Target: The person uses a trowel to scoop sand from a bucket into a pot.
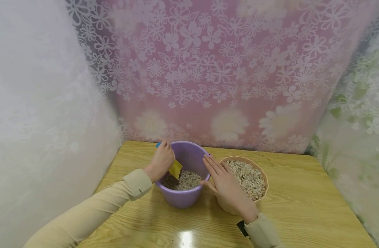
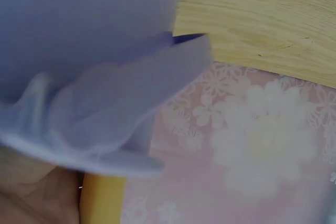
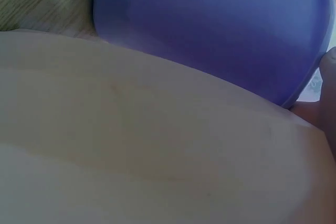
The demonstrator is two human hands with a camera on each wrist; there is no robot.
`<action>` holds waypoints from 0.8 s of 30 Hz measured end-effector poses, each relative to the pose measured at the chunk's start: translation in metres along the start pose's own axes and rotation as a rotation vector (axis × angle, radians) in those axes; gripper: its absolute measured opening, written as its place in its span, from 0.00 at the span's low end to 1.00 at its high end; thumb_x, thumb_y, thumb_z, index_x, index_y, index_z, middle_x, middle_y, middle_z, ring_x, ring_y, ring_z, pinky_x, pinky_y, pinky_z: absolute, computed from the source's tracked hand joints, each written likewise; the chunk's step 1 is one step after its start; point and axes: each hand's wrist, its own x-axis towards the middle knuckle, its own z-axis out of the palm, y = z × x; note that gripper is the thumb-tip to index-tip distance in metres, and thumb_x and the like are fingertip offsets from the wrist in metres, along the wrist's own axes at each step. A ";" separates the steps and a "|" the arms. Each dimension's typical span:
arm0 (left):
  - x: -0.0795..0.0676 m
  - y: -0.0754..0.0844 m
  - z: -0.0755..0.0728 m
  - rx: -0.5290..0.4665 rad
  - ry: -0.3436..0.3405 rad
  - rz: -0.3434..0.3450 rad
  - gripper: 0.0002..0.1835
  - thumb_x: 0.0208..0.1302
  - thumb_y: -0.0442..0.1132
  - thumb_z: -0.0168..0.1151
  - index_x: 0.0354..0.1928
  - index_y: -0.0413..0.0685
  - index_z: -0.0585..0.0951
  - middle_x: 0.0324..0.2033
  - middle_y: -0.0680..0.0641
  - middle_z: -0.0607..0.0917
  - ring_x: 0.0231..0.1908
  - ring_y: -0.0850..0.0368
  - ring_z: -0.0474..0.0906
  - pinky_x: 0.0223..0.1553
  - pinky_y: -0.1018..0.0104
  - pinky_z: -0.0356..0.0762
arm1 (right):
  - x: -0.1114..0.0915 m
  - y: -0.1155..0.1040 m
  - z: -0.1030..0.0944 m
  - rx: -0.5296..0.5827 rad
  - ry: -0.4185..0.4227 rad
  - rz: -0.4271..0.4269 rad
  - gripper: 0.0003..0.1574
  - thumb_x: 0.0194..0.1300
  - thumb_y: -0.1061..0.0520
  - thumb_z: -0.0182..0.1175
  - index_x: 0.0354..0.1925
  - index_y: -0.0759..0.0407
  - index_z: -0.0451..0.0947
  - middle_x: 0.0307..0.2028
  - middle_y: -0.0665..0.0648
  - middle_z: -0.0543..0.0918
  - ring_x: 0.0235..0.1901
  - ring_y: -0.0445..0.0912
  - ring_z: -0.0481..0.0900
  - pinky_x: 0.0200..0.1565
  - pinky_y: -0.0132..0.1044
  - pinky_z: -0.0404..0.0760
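Note:
My left hand (image 1: 164, 159) grips a small shovel with a yellow blade (image 1: 175, 169) and a blue handle end (image 1: 158, 144). The blade tilts down into a purple bucket (image 1: 182, 199), its tip at the pale grainy flakes (image 1: 189, 179) in the bottom. Against the bucket's right rim rests my right hand (image 1: 225, 184), fingers straight and thumb spread toward the near side. Beneath that forearm and hand stands a peach bowl (image 1: 266, 182) full of similar flakes (image 1: 246, 177). From the left wrist, the bucket's outer wall (image 2: 84, 19) hides most of the shovel.
Everything stands on a wood-grain table (image 1: 301, 199). Behind it hangs a pink flowered curtain (image 1: 208, 86), with a whitish sheet (image 1: 53, 103) on the left and a pale floral one (image 1: 362, 137) on the right. The bowl stands close beside the bucket.

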 end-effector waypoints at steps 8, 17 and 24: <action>0.010 0.018 0.013 -0.021 -0.014 0.060 0.09 0.76 0.45 0.58 0.44 0.51 0.85 0.33 0.51 0.83 0.36 0.53 0.68 0.48 0.59 0.61 | -0.003 0.000 0.000 -0.018 0.001 -0.004 0.47 0.77 0.38 0.51 0.80 0.60 0.49 0.80 0.58 0.51 0.78 0.54 0.51 0.73 0.58 0.52; 0.013 0.022 0.016 -0.071 -0.044 0.072 0.13 0.73 0.49 0.61 0.53 0.54 0.83 0.40 0.52 0.86 0.40 0.51 0.69 0.53 0.56 0.61 | -0.004 -0.001 -0.001 -0.014 0.004 0.000 0.47 0.78 0.34 0.44 0.80 0.59 0.48 0.80 0.57 0.50 0.78 0.53 0.49 0.74 0.57 0.52; 0.016 0.028 0.022 -0.182 0.105 0.044 0.09 0.70 0.45 0.64 0.32 0.52 0.79 0.32 0.51 0.84 0.38 0.52 0.68 0.48 0.58 0.60 | -0.005 0.000 0.002 -0.020 0.026 -0.026 0.48 0.77 0.35 0.46 0.80 0.61 0.49 0.79 0.59 0.52 0.78 0.55 0.52 0.72 0.58 0.55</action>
